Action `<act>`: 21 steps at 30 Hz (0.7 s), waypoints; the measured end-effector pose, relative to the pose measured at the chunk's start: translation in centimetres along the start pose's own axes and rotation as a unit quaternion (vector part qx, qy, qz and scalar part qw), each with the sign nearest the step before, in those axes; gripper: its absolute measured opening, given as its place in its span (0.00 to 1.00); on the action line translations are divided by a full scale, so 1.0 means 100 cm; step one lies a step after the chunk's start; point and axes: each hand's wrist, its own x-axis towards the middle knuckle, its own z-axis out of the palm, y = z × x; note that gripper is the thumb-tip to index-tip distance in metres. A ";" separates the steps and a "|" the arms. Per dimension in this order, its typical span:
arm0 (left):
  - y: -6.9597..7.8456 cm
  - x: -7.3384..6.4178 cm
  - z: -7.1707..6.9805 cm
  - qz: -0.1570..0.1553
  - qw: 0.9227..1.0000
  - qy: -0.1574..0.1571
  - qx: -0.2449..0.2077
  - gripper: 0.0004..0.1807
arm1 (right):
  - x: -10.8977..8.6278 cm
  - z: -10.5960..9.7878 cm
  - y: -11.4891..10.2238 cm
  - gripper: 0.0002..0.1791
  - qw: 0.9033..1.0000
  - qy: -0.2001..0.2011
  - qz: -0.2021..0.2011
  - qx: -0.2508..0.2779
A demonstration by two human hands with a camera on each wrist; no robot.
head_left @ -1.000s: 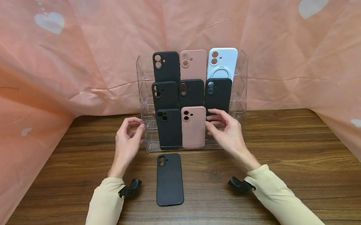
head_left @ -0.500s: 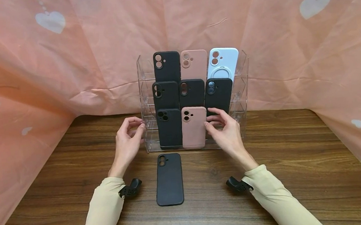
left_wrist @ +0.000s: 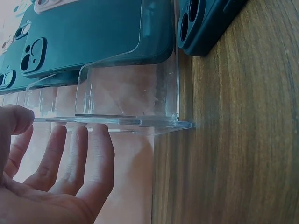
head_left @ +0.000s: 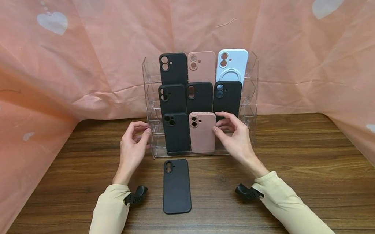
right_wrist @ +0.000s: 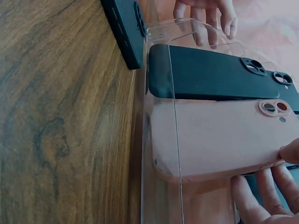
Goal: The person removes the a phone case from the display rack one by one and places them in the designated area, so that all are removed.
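A pinkish cloth with white hearts hangs behind and at both sides of the wood-grain desk, where the clear rack stands with phone cases in stepped tiers. Of the two hands, the left hand has its fingers loosely bent, tips at the rack's side wall; the right hand pinches the right edge of the pink case. That case is in the front tier, just beside a black case, slightly askew to it. Another, the loose black case, lies on the desk before the rack.

To seat the pink case well, I would keep the pinch light, let the left hand steady the rack, hold the lower end behind the clear front lip and square its side to its neighbour. The white case bears a ring; no brand, label or writing is readable
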 end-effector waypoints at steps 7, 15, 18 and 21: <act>0.000 0.001 0.000 0.001 1.000 -0.001 -0.003 0.13 | 0.004 -0.003 -0.002 0.23 0.999 0.011 -0.014 0.048; 0.000 0.001 0.000 0.001 1.000 -0.004 -0.003 0.14 | 0.006 -0.008 -0.009 0.25 0.997 0.029 -0.038 0.058; 0.000 0.001 0.000 0.000 1.000 -0.005 -0.003 0.14 | 0.006 -0.009 -0.012 0.26 0.997 0.028 -0.039 0.065; -0.001 0.001 0.000 0.000 1.000 -0.005 -0.003 0.14 | 0.005 -0.011 -0.015 0.26 0.997 0.027 -0.035 0.069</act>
